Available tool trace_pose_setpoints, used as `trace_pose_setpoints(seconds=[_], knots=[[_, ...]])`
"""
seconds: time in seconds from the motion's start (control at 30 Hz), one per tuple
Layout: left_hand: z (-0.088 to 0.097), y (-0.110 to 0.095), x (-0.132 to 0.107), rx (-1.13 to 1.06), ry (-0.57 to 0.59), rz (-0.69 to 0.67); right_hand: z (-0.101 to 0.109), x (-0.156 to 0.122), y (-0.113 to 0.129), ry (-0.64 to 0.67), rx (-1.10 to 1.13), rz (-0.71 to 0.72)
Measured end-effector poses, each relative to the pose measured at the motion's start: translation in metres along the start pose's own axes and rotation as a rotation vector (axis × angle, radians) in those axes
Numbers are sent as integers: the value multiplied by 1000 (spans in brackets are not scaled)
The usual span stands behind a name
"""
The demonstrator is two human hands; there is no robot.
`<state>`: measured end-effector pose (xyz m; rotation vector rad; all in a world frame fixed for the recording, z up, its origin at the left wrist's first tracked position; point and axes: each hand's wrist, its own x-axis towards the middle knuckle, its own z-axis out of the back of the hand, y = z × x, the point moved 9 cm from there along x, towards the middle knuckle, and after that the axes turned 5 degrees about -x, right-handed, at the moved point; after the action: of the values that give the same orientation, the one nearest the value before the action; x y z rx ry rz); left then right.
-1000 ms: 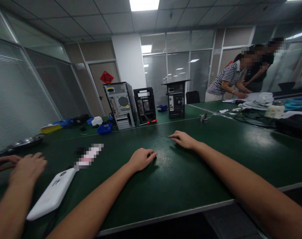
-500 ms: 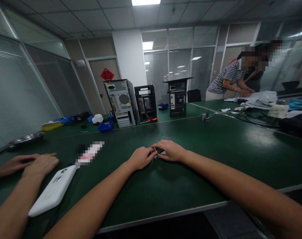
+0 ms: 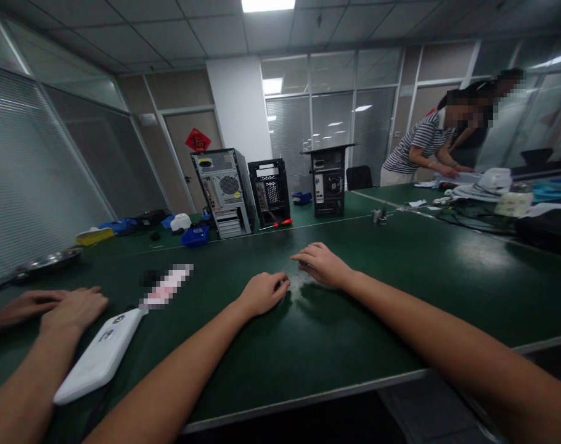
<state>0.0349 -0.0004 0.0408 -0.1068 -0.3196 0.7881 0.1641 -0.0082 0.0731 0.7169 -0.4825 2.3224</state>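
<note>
On the green table [image 3: 243,364], my left hand [image 3: 263,292] rests with its fingers curled and the thumb close to the fingertips. Whatever may be between them is too small to make out. To its right, my right hand [image 3: 324,265] is raised a little over the tabletop, fingers stretched forward and thumb apart, with its shadow below. A gap separates the two hands. Nothing shows clearly in the right hand, though its palm is turned away from view.
Computer cases [image 3: 229,191] stand behind the hands, with a red-handled screwdriver [image 3: 283,222] before them. At left, another person's hands [image 3: 74,305] lie beside a white device [image 3: 100,354]. Blue trays [image 3: 195,237] sit farther back. A person in stripes [image 3: 419,148] leans over cluttered items at right.
My right hand has lifted and drawn away from my left, its fingers straightening. The small dark thing seen by its palm earlier no longer shows. My left hand has barely moved.
</note>
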Motion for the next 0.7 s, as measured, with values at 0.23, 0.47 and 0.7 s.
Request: trace_pose_setpoints(seconds=[0.23, 0.47, 0.7], knots=[[2, -2, -2, -18, 6, -20, 11, 2, 5, -58, 104, -86], [-1, -1, -1, 6, 14, -52, -8, 8, 41, 150, 50, 83], [-3, -1, 1, 1, 20, -61, -16, 8, 45, 164, -22, 112]])
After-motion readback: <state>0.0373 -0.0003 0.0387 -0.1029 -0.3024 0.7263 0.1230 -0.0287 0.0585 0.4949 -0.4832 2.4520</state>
